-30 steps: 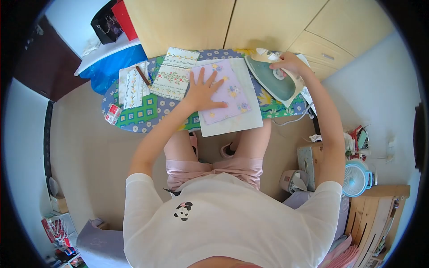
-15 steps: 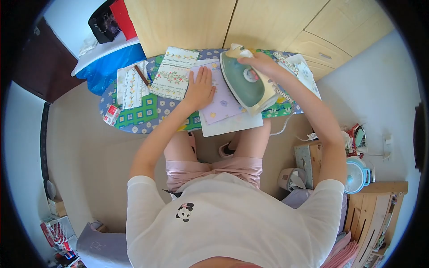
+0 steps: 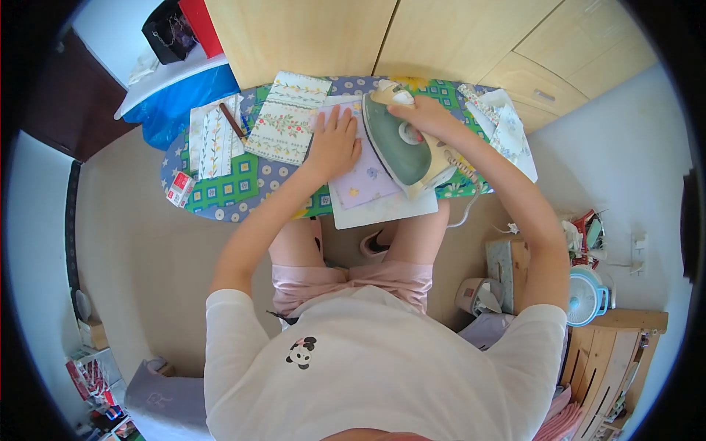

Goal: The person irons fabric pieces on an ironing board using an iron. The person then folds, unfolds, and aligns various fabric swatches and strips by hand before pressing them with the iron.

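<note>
My right hand (image 3: 423, 117) is wrapped round the handle of a green and cream clothes iron (image 3: 397, 143). The iron is tipped on its side over the right part of a lilac flowered cloth (image 3: 364, 180); whether it touches the cloth I cannot tell. Flat on the left part of that cloth lies my left hand (image 3: 336, 145), fingers stretched out. Under the cloth is a white sheet (image 3: 379, 213), its lower edge showing. A folded floral-striped fabric (image 3: 287, 121) lies left of my left hand.
The patterned ironing board (image 3: 276, 173) carries a brown stick (image 3: 232, 121), more floral fabric (image 3: 215, 143), a red-and-white small box (image 3: 180, 189) and printed pieces (image 3: 511, 136) at right. The iron's cord (image 3: 467, 209) hangs over the front edge. Wooden cabinets (image 3: 456, 40) stand behind.
The iron and my right hand have shifted only slightly. My left hand has moved a little to the right on the cloth. The camera view has tilted slightly.
</note>
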A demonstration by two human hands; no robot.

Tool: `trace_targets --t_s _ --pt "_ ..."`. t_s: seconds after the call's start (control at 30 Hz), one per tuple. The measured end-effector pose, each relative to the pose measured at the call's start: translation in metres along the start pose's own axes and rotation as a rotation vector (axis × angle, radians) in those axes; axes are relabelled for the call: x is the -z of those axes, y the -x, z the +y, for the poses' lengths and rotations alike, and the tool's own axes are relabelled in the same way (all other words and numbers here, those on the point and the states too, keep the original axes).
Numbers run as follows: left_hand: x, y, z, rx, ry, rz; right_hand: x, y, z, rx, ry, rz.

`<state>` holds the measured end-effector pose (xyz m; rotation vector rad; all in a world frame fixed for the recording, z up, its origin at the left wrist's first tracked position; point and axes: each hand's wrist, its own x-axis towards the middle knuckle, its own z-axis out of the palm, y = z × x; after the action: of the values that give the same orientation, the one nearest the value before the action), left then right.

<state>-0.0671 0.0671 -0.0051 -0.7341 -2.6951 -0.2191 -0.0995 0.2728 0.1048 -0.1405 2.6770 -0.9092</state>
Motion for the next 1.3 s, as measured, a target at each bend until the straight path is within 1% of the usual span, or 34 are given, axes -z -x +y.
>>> trace_targets --t_s 0.07,0.1,0.17,0.37,0.53,0.6,0.73,0.9,1.03,1.13,1.2,1.23,1.3 --pt "0.0 -0.014 -0.004 -0.022 0.09 -0.059 0.0 0.002 -0.004 -0.004 0.015 0.003" --pt "-0.006 -0.016 -0.006 -0.023 0.087 -0.062 0.0 0.003 -0.006 -0.006 0.037 0.014" --pt "-0.015 -0.018 -0.009 -0.011 0.209 0.059 0.002 0.004 -0.009 -0.005 0.049 0.019" --pt "-0.02 -0.012 -0.008 -0.028 0.098 0.13 0.006 0.008 -0.016 0.019 0.07 -0.024" --pt "-0.015 -0.013 -0.006 -0.004 0.088 0.095 0.007 0.0 -0.005 0.054 0.119 -0.018" --pt "-0.014 -0.012 -0.007 0.019 0.106 0.081 0.007 0.0 -0.006 0.009 0.2 0.004" --pt "-0.013 -0.012 -0.006 0.018 0.092 0.077 0.008 -0.007 0.005 0.023 0.121 -0.027" --pt "-0.013 -0.013 -0.006 0.021 0.079 0.068 0.014 -0.006 0.007 -0.001 0.175 -0.014" --pt "-0.013 -0.013 -0.006 0.024 0.059 0.056 0.019 -0.009 0.016 -0.002 0.145 -0.012" --pt "-0.014 -0.012 -0.004 0.024 0.074 0.05 0.026 -0.004 0.018 0.002 0.221 0.03" --pt "-0.014 -0.014 -0.007 0.017 0.084 0.057 0.031 -0.01 0.029 -0.016 0.044 0.02" --pt "-0.014 -0.014 -0.007 0.02 0.084 0.049 0.035 -0.008 0.031 -0.018 0.046 0.027" --pt "-0.015 -0.015 -0.007 0.027 0.092 0.044 0.042 -0.006 0.037 -0.02 -0.215 0.021"
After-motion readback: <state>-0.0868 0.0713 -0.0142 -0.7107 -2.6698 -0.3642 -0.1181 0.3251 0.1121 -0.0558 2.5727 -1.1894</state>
